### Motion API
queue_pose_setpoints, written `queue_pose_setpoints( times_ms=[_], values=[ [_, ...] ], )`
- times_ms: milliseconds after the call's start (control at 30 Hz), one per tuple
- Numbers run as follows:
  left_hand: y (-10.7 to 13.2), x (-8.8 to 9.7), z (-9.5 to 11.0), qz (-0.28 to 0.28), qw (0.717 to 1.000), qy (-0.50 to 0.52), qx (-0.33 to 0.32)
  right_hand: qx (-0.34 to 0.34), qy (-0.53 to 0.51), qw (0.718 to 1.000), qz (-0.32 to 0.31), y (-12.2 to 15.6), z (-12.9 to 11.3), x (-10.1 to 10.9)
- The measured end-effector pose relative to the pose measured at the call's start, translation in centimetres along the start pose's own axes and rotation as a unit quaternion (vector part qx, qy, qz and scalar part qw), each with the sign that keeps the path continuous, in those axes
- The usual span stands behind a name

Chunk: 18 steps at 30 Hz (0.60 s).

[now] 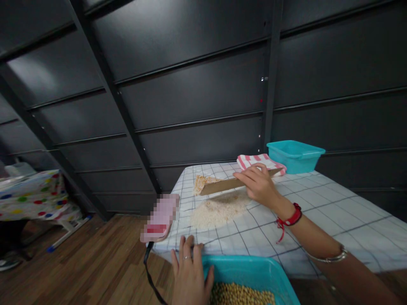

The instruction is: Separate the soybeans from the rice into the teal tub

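My right hand (259, 186) grips a stiff brown cardboard strip (222, 185), pinched between thumb and fingers and slanted over the table. Below the strip spreads a low pile of white grains (216, 212), rice by its look. At the strip's far left end lies a smaller patch of pale grains with orange-yellow bits (202, 184). My left hand (189, 271) is at the left rim of a teal basin (251, 264), its thumb inside and its other fingers stretched along the outside. Yellowish soybeans (243, 294) cover the basin's bottom.
A checked white cloth (321, 212) covers the table. At the back stand a second teal basin (295, 156) and a folded red-and-white striped towel (251, 161). A pink phone-like item (160, 216) with a black strap (148, 269) lies at the left edge. Dark wall panels (197, 97) rise behind.
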<state>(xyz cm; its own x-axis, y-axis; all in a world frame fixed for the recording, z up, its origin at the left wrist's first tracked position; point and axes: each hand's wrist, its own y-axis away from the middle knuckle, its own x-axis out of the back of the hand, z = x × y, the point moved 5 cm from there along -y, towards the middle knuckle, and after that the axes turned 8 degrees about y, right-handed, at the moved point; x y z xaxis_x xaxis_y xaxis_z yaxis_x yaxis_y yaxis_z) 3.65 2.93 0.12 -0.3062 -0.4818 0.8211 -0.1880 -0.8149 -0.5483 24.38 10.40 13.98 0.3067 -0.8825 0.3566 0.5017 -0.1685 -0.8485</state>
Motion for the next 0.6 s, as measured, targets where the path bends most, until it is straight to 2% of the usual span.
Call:
queue_pose_setpoints(
  times_ms=[133, 267, 433, 600],
  values=[
    [-0.1, 0.1, 0.3, 0.004, 1.000, -0.002, -0.006, 0.023, -0.009, 0.999, -0.032, -0.1, -1.0, -1.1],
    [-0.1, 0.2, 0.2, 0.002, 1.000, 0.004, 0.002, 0.042, -0.029, 0.998, -0.035, -0.1, -1.0, -0.6],
    [0.0, 0.2, -0.2, -0.001, 1.000, 0.016, 0.014, 0.014, -0.040, 0.999, -0.003, 0.1, 0.3, 0.9],
    [0.1, 0.2, -0.4, -0.007, 1.000, 0.018, 0.013, -0.004, -0.035, 0.999, 0.001, 0.0, -0.3, 0.2]
  ],
)
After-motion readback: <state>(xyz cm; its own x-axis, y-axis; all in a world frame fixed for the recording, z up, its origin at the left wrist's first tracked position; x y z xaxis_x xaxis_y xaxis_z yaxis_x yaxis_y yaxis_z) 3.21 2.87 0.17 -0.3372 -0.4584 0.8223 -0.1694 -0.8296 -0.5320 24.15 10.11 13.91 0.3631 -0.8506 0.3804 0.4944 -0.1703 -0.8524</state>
